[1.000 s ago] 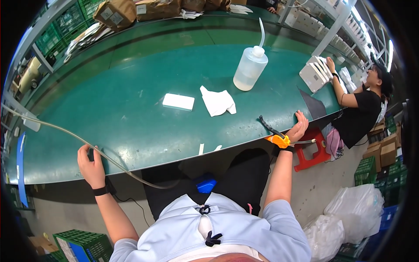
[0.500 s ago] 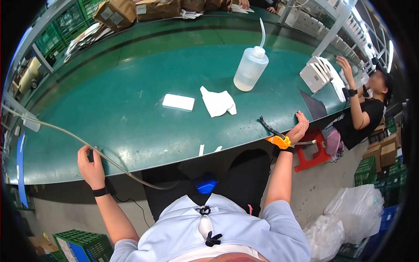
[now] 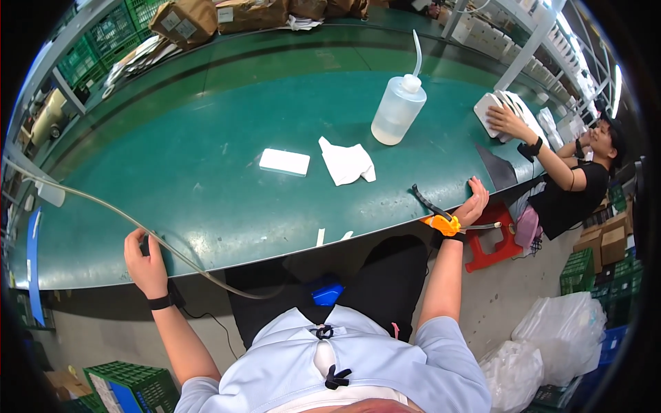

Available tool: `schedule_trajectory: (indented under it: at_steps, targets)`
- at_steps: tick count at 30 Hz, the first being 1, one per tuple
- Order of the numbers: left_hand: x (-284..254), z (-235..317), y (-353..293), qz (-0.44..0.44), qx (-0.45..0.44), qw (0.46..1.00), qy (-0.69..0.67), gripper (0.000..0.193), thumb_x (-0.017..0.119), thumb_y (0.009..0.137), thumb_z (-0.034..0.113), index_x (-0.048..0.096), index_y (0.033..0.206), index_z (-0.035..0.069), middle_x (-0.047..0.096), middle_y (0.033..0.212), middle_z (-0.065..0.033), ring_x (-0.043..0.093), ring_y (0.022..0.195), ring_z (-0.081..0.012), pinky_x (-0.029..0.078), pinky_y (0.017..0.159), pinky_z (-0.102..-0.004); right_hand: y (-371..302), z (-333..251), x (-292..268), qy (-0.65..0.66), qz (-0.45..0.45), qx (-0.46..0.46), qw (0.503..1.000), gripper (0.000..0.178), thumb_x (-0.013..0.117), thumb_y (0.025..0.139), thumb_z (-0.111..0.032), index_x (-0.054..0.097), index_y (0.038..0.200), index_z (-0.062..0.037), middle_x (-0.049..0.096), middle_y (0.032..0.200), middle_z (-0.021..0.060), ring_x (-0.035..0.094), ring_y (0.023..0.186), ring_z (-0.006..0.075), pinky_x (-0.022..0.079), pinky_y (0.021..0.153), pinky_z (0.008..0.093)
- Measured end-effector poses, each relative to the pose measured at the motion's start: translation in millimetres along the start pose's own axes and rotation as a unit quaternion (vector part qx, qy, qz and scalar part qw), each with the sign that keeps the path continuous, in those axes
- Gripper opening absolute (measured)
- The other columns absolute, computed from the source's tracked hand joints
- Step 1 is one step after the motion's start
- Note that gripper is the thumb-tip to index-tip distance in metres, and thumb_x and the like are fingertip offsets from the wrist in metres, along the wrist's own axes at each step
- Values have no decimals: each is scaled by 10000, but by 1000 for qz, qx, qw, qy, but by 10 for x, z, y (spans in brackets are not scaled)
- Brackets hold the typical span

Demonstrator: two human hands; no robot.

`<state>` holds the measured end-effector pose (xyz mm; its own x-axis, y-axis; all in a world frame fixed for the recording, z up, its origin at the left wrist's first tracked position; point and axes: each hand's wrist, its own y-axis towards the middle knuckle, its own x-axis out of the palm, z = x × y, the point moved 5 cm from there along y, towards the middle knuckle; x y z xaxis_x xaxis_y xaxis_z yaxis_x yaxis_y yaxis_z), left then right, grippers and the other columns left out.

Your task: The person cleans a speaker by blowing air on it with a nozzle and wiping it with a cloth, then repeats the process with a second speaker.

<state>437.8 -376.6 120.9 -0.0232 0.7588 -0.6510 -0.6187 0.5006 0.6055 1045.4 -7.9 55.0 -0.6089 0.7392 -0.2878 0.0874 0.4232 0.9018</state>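
Note:
My left hand (image 3: 145, 265) rests at the near left edge of the green table, thumb and fingers apart. A dark patch shows between them; I cannot make out what it is. A clear hose (image 3: 103, 206) runs past these fingers and down toward my lap. On the table's near right edge lies my right hand (image 3: 472, 206), fingers stretched out, holding nothing. Beside its wrist is an orange air gun (image 3: 442, 224) with a black lever and a metal tube. Further in are a white rectangular block (image 3: 285, 162), a crumpled white cloth (image 3: 346, 162) and a squeeze bottle (image 3: 398, 110) part filled with liquid.
At the right a co-worker (image 3: 571, 179) has a hand on a row of white devices (image 3: 490, 110). A red stool (image 3: 492, 244) stands under the table there. Brown paper sacks (image 3: 182, 20) line the far side. Green crates (image 3: 131, 387) and plastic bags (image 3: 558, 337) are on the floor.
The co-worker's raised hand has come down onto the white devices. A hand at the far edge has gone from view. My two hands keep their places.

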Motion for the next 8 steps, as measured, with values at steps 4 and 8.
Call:
schedule_trajectory:
  at_steps: [4,8]
  targets:
    - [11,-7,-4,-1,-2,1000,-4,207,644,954,164,622,1068,-8,625,993,-102,600,913,-230,467,814,-340,1,16,6,-1,-3,0,1000,427,296,1019,-198,682,1086,-27,693,1190,122,609,1192,317,330,1128,477]
    - [-3,-9,-4,5,-2,1000,-1,210,646,954,166,622,1069,-8,626,992,-102,599,909,-230,467,813,-339,1,18,12,-1,-7,2,1000,426,298,1019,-201,681,1091,-30,692,1193,123,608,1194,319,329,1129,479]
